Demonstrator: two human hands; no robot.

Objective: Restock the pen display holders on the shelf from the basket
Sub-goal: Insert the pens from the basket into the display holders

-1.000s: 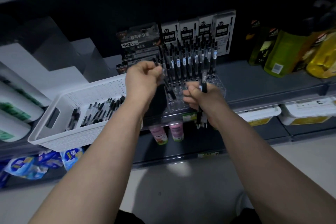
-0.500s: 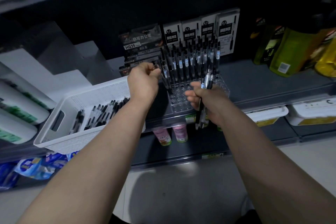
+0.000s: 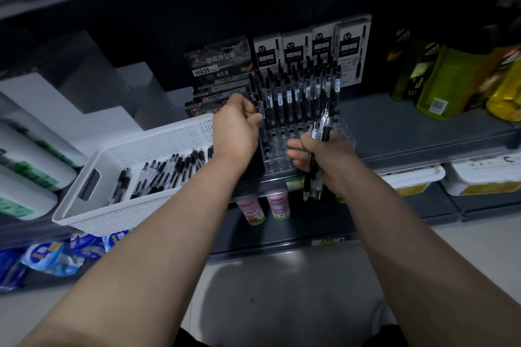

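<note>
Gripping pen bundle (image 3: 324,128) near-upright, right hand (image 3: 318,160); left hand (image 3: 236,132) pinching single pen (image 3: 262,132) upright at holder (image 3: 279,149).

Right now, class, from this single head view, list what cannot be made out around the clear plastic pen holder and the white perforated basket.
Head view only.
Whether the left hand pinches a pen: its own back hides the fingertips.
How many black-and-clear pens the right hand grips: they overlap.
Right end of the white perforated basket: the left forearm covers it.
Small print on the white pen boxes: too small.
</note>
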